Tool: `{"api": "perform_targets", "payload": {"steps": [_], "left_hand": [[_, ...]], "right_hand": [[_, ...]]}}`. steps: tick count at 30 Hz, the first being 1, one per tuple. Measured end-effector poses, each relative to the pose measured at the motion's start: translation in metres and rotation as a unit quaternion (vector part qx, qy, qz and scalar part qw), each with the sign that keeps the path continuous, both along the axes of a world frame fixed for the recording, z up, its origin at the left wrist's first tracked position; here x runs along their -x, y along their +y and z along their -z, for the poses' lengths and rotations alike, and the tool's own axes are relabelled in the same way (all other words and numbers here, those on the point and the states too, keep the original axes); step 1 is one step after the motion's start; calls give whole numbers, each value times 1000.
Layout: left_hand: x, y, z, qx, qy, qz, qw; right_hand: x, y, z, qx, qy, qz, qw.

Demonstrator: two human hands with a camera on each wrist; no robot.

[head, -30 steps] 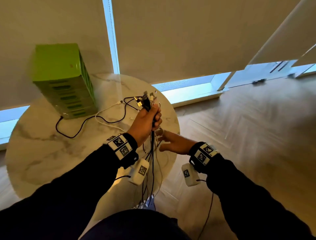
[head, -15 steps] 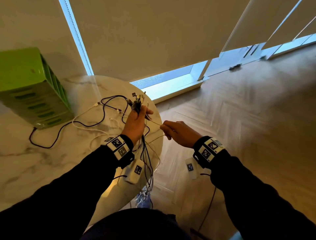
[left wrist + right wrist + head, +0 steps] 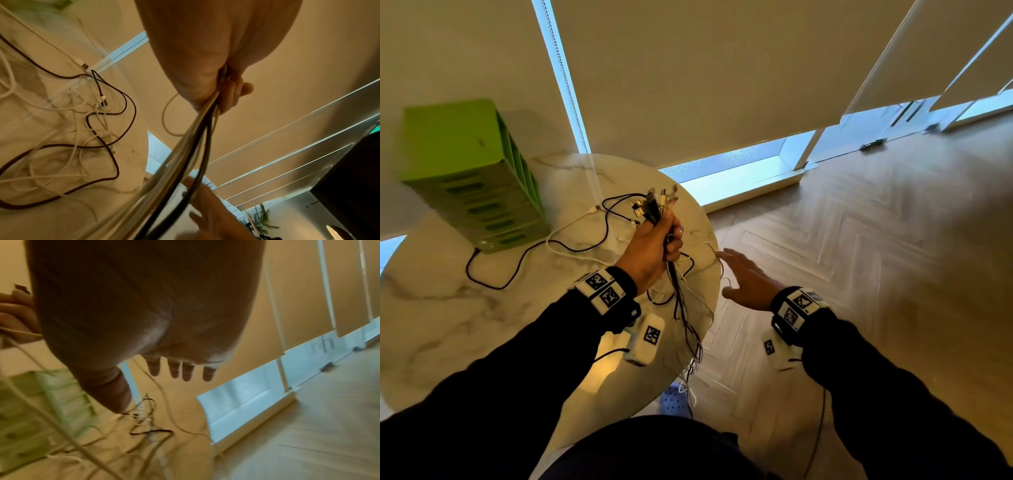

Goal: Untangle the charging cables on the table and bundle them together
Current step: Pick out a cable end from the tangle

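My left hand (image 3: 654, 246) grips a bunch of charging cables (image 3: 657, 205) upright above the round marble table (image 3: 448, 308); their plugs stick out of the top of the fist and the cords hang down past the table's edge (image 3: 191, 154). Loose black and white cables (image 3: 571, 240) lie tangled on the tabletop (image 3: 98, 121). My right hand (image 3: 743, 277) hovers just right of the bunch with fingers (image 3: 174, 369) spread and straight, holding nothing. A thin white cable (image 3: 717, 258) loops just off its fingertips.
A green slotted charging station (image 3: 472, 178) stands at the table's back left, with a black cord running from its base. Wooden floor (image 3: 859, 274) lies to the right; roller blinds and low windows are behind. A blue perforated object (image 3: 674, 401) sits on the floor under the table's edge.
My right hand let go of the thin cable it was pinching and pulling rightward; its fingers now spread open. The left hand keeps its grip on the bunch, raised slightly.
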State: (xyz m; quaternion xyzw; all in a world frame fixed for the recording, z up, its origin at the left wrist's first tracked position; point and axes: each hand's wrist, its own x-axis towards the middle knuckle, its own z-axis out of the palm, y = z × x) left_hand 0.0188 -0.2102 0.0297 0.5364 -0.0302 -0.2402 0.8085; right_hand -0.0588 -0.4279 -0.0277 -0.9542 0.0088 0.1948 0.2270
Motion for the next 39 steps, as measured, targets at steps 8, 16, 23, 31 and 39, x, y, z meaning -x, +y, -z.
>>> {"api": "perform_targets", "payload": {"steps": [8, 16, 23, 31, 39], "left_hand": [[-11, 4, -2, -4, -8, -16, 1000], [-21, 5, 18, -106, -13, -85, 991], [-24, 4, 17, -44, 21, -25, 998], [-15, 3, 7, 4, 29, 47, 998], [6, -32, 12, -73, 26, 118, 990]], "right_hand": [[-27, 49, -63, -131, -76, -87, 985], [-36, 24, -106, -67, -113, -56, 990], [-36, -47, -79, 269, 120, -3, 956], [9, -94, -27, 356, 104, 125, 920], [-10, -40, -61, -20, -216, 89, 972]]}}
